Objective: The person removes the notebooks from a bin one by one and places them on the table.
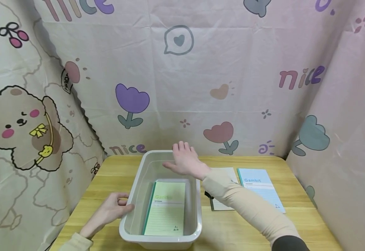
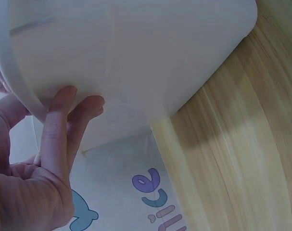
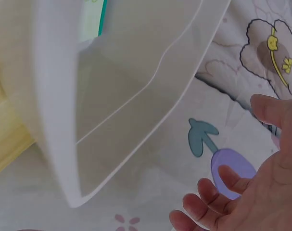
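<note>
A light grey plastic tub [image 1: 198, 209] stands on the table, and a green notebook [image 1: 166, 209] lies flat inside it. My left hand [image 1: 114, 207] pinches the tub's near left rim. In the left wrist view, the left fingers [image 2: 54, 130] press the outer wall while the thumb is partly hidden behind the rim. Above the tub's far right corner is my right hand [image 1: 187, 162], its fingers spread and loosely bent. The right wrist view has that hand [image 3: 251, 192] apart from the tub wall [image 3: 131, 139], with nothing in it.
Right of the tub, a pale notebook [image 1: 223, 205] lies partly under my right forearm, with a small black object [image 1: 208, 195] at its left edge. Farther right lies a blue notebook [image 1: 260, 181]. Patterned curtains [image 1: 182, 87] enclose the wooden table [image 1: 308, 223] at back and sides.
</note>
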The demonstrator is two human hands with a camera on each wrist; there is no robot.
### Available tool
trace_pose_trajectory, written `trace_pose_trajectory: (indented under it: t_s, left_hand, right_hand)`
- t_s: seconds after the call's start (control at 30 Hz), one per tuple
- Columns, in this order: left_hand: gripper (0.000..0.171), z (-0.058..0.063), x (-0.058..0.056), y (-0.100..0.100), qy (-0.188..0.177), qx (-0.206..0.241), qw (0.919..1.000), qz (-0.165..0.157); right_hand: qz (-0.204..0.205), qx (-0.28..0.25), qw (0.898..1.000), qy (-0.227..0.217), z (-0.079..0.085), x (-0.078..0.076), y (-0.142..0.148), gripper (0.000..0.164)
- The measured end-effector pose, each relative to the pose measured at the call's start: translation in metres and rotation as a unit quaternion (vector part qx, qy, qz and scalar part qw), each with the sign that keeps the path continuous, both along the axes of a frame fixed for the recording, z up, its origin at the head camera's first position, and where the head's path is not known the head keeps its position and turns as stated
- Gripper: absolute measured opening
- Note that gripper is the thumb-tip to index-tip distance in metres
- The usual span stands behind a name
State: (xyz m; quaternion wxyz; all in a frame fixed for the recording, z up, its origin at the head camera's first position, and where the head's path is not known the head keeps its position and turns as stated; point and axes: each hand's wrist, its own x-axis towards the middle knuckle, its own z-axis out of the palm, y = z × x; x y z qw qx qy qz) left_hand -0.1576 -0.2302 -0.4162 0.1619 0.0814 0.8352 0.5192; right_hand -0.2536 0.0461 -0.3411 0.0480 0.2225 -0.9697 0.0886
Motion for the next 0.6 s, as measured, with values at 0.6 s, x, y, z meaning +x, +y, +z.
trace_pose_trajectory:
  t_s: [0.6]
  left_hand:
    - [0.051, 0.002, 0.002, 0.004, 0.006, -0.005, 0.9999, 0.012]
  right_hand:
    - [-0.024, 0.016, 0.998, -0.054, -0.022, -0.015, -0.056, 0.071]
